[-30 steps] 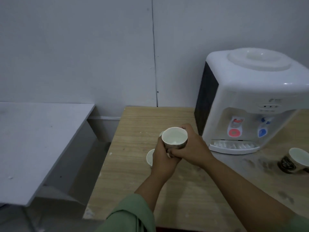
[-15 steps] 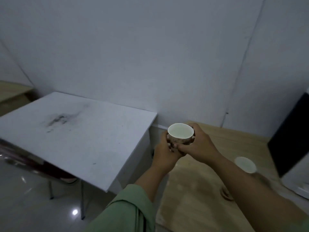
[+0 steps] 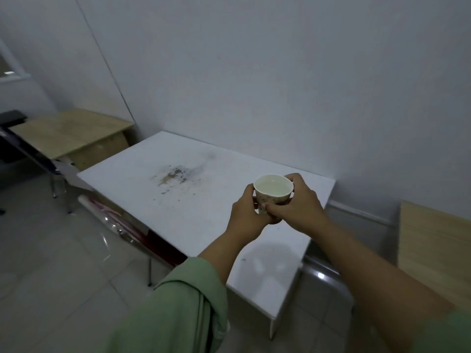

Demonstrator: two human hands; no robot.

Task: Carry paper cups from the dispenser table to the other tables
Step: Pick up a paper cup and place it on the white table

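One paper cup [image 3: 273, 193], upright with its mouth pointing up, clamped between two hands: left hand [image 3: 248, 215] wrapped on one side, right hand [image 3: 297, 207] on the other. Held above the white table [image 3: 178, 189], not touching it. No longer by the wooden table [image 3: 433, 250], now off beside the right wrist.

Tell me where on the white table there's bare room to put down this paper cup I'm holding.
Nothing stands on the white table. The cleanest patch is the near right part, just below the paper cup held by the left hand and right hand. The stained patch near the middle is dirty; the far corner by the wall is bare too.
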